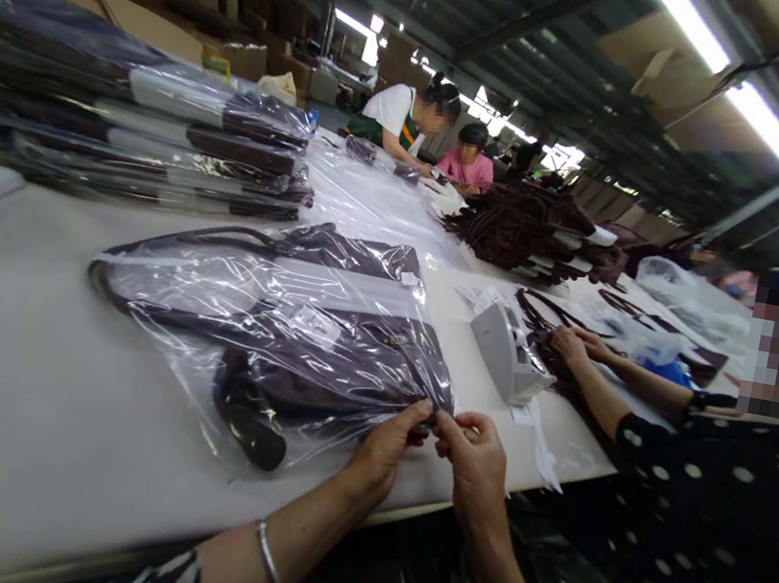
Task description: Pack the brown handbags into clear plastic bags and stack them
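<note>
A dark brown handbag (342, 344) lies on the table inside a clear plastic bag (184, 346). Its strap loops out to the left under the film, and a pale band crosses its middle. At the bag's near right corner, my left hand (388, 447) pinches the edge of the plastic bag between thumb and fingers. Right beside it, my right hand (473, 457) is closed at the same corner, fingertips almost meeting the left ones. What exactly lies between the right fingertips is too small to make out.
Plastic-wrapped bags (161, 131) are stacked at the far left. A grey tag or tape dispenser (510, 353) stands to the right, near a co-worker's hands (579, 350) on brown straps. Behind is a heap of brown bags (536, 227). Two more people (408, 124) work at the back.
</note>
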The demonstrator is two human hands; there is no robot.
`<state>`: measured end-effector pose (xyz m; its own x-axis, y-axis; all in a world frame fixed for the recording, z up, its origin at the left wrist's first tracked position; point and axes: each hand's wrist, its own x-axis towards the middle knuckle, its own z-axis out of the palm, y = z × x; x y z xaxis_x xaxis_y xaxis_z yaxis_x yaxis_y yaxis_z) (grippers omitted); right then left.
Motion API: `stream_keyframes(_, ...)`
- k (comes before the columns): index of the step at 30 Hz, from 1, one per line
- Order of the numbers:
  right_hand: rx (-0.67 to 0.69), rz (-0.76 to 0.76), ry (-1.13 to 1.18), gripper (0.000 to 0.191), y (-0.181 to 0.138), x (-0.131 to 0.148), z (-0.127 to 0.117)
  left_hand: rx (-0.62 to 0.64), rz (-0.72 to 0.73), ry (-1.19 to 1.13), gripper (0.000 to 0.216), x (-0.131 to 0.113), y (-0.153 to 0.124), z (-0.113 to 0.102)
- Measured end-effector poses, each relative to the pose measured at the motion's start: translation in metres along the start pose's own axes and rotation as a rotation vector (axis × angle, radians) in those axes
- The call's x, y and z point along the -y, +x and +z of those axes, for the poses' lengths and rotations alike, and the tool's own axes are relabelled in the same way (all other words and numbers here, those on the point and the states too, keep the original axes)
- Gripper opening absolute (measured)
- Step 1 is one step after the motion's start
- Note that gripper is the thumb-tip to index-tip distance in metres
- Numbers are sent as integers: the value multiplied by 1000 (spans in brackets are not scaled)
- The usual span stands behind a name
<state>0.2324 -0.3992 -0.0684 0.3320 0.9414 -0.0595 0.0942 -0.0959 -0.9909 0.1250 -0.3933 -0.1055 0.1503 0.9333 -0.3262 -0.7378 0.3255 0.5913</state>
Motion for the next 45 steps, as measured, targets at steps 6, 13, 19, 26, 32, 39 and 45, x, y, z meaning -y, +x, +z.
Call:
stream_keyframes(6, 86, 227, 271, 72, -6, -4, 1, 13, -11, -41, 34, -1, -1, -1)
stream_keyframes(13, 318, 309, 320, 58, -5, 2, -8, -7, -15, -57, 36, -8, -4, 1)
stream_keyframes(19, 436, 224, 176, 57, 0, 4, -16, -41, -32, -88, 38, -11, -6, 1)
stream_keyframes(26, 90, -224, -340, 51, -1, -14, -2, -106, -75, -164, 33, -15, 0, 2)
stream_keyframes(32, -37, -1089, -757, 36, 9, -12, -4, -169, -106, -205, 29, -23, -1, 0)
stream_keyframes(39, 227, -1585, -884, 27, 23, 14, -2, -246, -138, -219, 19, -34, -13, 2)
stream_keyframes(45, 350, -1673, -719, 26, 2, 9, 38, -422, -85, 55, 18, -57, -55, -36)
